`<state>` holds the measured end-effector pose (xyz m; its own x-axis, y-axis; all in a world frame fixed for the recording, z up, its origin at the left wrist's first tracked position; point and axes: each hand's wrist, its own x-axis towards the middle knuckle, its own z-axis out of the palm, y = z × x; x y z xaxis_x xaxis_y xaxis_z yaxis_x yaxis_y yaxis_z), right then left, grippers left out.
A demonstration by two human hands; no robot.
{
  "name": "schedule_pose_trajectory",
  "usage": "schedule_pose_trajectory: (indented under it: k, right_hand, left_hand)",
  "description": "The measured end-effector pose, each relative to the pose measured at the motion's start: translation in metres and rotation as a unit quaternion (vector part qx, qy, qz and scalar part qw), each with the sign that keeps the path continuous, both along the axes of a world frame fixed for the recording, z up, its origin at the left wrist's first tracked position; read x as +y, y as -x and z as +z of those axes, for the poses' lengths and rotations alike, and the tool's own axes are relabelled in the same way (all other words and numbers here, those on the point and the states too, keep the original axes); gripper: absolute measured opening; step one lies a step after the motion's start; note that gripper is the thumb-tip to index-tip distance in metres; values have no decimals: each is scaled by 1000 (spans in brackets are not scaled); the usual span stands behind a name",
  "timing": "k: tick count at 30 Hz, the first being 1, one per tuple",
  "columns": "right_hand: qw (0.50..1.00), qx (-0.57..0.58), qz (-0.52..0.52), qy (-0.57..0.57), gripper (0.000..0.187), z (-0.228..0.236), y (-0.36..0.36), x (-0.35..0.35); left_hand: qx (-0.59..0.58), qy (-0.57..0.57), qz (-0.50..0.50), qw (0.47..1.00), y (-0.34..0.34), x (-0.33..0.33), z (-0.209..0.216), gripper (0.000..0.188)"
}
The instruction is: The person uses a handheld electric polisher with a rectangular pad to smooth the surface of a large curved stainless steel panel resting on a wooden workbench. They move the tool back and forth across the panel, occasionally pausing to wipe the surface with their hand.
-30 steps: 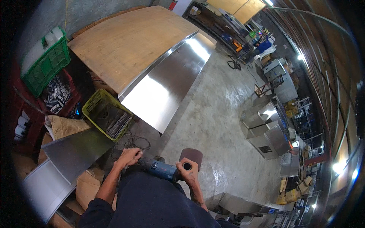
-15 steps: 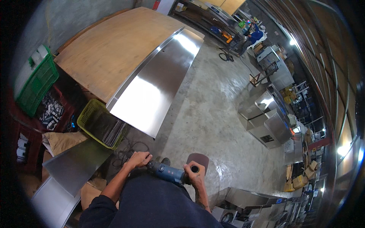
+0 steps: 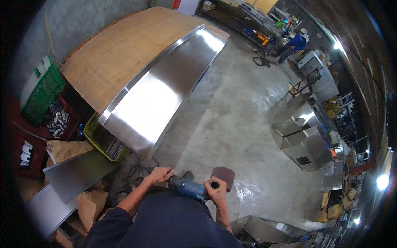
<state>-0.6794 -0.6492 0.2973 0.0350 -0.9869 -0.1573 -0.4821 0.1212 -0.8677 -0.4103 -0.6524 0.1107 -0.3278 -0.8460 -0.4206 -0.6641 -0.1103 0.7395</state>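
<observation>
Close to my body I hold a blue angle grinder [image 3: 188, 188] with a brown sanding disc [image 3: 226, 175] on its right end. My left hand [image 3: 161, 175] is closed on the grinder's rear end. My right hand [image 3: 217, 191] wraps round the handle near the disc, whose dark round end shows above the fist. Ahead of both hands, a long shiny metal sheet [image 3: 151, 101] with a raised edge lies along the right side of a wooden table [image 3: 120, 45]. The disc is apart from the sheet.
Left of me stand a yellow-green basket [image 3: 92, 134], a green crate [image 3: 43, 91] and leaning metal sheets [image 3: 80, 171]. A cable [image 3: 138, 167] lies on the floor. Steel cabinets [image 3: 304, 140] stand right across the concrete floor [image 3: 231, 107]. A person in blue [image 3: 295, 44] works far back.
The view has shifted, with the table and sheet looking nearer and the right-side things further right. Both hands keep hold of the grinder. The far person looks more upright.
</observation>
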Motion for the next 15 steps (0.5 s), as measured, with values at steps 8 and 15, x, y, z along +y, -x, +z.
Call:
schedule_pose_trajectory:
  k: [8, 15]
  right_hand:
    - [998, -5, -38, 52, 21, 15, 117, -91]
    - [991, -91, -90, 37, 24, 26, 170, -177]
  left_hand:
    - [88, 77, 108, 987, 110, -106, 5, 42]
    - [141, 128, 142, 971, 153, -199, 51, 42]
